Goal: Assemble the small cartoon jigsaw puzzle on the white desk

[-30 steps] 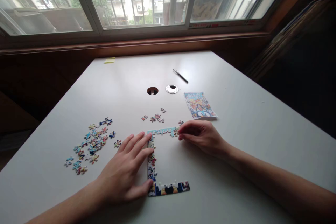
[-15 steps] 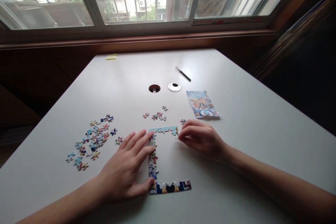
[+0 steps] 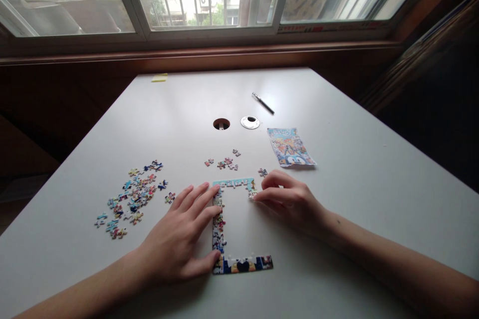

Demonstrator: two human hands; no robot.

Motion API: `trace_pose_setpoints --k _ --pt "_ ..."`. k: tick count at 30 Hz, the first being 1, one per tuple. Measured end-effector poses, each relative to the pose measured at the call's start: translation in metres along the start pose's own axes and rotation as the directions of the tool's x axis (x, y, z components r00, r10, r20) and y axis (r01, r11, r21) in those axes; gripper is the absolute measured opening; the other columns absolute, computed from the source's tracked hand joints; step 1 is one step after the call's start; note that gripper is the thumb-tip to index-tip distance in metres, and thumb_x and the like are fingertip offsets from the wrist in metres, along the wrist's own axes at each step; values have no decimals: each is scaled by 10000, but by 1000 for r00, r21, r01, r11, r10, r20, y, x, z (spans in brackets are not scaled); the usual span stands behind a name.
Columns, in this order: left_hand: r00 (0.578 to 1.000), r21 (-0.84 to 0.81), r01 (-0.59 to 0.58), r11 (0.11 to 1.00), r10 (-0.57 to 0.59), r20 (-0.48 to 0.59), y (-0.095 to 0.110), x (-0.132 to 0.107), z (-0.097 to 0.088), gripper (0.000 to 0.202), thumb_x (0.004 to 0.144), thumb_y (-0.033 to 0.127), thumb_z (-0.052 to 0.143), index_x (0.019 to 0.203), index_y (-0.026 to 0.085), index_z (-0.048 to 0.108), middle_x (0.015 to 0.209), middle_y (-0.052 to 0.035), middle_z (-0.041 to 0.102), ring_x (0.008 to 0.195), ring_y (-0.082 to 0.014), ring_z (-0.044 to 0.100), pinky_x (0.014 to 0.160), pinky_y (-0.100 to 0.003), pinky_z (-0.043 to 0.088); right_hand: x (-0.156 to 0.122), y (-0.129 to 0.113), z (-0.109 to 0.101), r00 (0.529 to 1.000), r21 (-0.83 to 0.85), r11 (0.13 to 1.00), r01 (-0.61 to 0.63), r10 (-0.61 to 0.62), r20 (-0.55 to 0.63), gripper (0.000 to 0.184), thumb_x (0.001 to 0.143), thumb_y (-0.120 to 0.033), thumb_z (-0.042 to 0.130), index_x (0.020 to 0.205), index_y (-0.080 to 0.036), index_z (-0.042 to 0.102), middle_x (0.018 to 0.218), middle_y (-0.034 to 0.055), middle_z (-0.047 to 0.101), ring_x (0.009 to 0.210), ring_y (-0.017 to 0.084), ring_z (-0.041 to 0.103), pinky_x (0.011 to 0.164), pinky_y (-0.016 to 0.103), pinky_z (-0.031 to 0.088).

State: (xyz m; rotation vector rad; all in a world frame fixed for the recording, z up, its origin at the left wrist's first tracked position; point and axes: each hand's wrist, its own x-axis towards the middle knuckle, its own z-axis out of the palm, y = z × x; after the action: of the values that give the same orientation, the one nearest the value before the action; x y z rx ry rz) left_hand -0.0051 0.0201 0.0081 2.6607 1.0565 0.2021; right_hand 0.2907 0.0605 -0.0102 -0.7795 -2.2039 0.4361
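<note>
A partly joined jigsaw puzzle border (image 3: pixel 218 227) lies flat on the white table (image 3: pixel 179 124), with its top, left and bottom edges linked. Spread along the left strip, my left hand (image 3: pixel 183 232) rests with its fingertips and thumb on the pieces. At the upper right corner, my right hand (image 3: pixel 290 197) has its fingertips on a small puzzle piece (image 3: pixel 253 194), which touches the end of the border. The fingers partly cover that piece. One loose piece (image 3: pixel 263 172) lies just beyond the right hand.
A pile of loose puzzle pieces (image 3: pixel 138 197) is on the left, and a smaller group (image 3: pixel 226 162) lies beyond the border. Farther back are a picture sheet (image 3: pixel 290 147), a pen (image 3: pixel 263 103), a round cable hole (image 3: pixel 221 124), its metal cover (image 3: pixel 250 122) and a yellow note (image 3: pixel 159 78).
My right hand has brought its piece against the upper right end of the border, its index finger now straighter over it. The left hand stays in place. The view has shifted slightly.
</note>
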Motion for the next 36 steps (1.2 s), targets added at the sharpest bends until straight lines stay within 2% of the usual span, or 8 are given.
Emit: trace_pose_setpoints --k 7,11,14,17,30,36 --pt "1000 3 -3 1000 3 8 0 0 0 597 802 442 632 1334 236 457 1624 -69 215 1493 -339 181 1202 -562 185 3 1 -2 989 71 989 -133 128 81 192 835 -65 584 893 -195 713 875 54 590 720 148 573 597 271 476" --pt "1000 -3 -6 1000 6 -6 0 0 0 601 799 443 636 1336 240 458 1621 -69 224 1489 -343 188 1201 -562 186 6 1 -5 982 25 982 -188 189 -10 184 807 -60 585 888 -192 684 891 57 613 816 185 598 725 324 502" --pt "1000 4 -7 1000 7 -3 0 0 0 601 799 445 636 1334 235 460 1620 -76 226 1487 -347 192 1201 -561 184 7 1 -4 986 -64 984 -166 166 1 166 827 -128 635 957 -212 693 981 71 620 923 217 584 851 388 483" --pt "1000 -3 -5 1000 5 -3 0 0 0 597 798 440 638 1331 234 464 1616 -80 236 1483 -352 202 1202 -562 186 7 0 -2 987 -120 982 -144 152 58 129 842 -172 657 943 -238 705 1057 74 606 986 230 556 898 411 461" --pt "1000 -34 3 999 -3 -10 1 1 0 600 789 430 648 1331 242 471 1615 -73 243 1481 -358 211 1205 -569 181 8 -2 -4 978 -101 980 -172 182 100 109 807 -129 644 872 -215 655 1061 84 591 1009 240 555 921 420 461" --pt "1000 -6 2 1000 -2 2 1 0 -1 593 799 441 638 1327 235 467 1618 -77 231 1488 -349 192 1204 -565 183 8 -1 -4 987 -88 984 -155 158 25 143 819 -117 620 927 -209 632 1032 84 621 969 233 565 878 405 471"
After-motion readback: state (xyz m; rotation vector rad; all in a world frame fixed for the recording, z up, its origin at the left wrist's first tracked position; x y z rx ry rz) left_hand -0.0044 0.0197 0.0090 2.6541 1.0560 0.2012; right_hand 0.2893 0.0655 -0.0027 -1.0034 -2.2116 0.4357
